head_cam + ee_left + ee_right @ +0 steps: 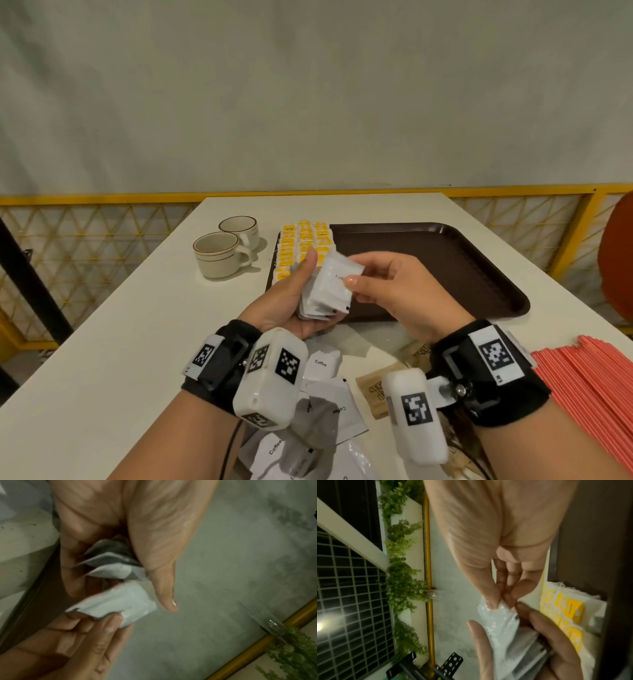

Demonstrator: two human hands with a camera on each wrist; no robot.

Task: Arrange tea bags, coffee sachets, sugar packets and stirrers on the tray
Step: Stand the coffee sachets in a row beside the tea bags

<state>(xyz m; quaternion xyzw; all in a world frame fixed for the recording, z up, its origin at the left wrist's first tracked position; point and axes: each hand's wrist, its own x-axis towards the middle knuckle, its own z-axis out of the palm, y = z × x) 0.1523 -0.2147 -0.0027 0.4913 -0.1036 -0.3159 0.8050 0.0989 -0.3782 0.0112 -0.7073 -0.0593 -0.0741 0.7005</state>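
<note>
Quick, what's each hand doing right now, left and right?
Left hand: grips a stack of coffee sachets.
Right hand: pinches the top coffee sachet of that stack.

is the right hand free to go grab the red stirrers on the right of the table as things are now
Probably not yet. The right hand pinches a coffee sachet at the stack that the left hand holds. The stirrers lie uncovered on its own side, so once it lets go the way looks free.
</note>
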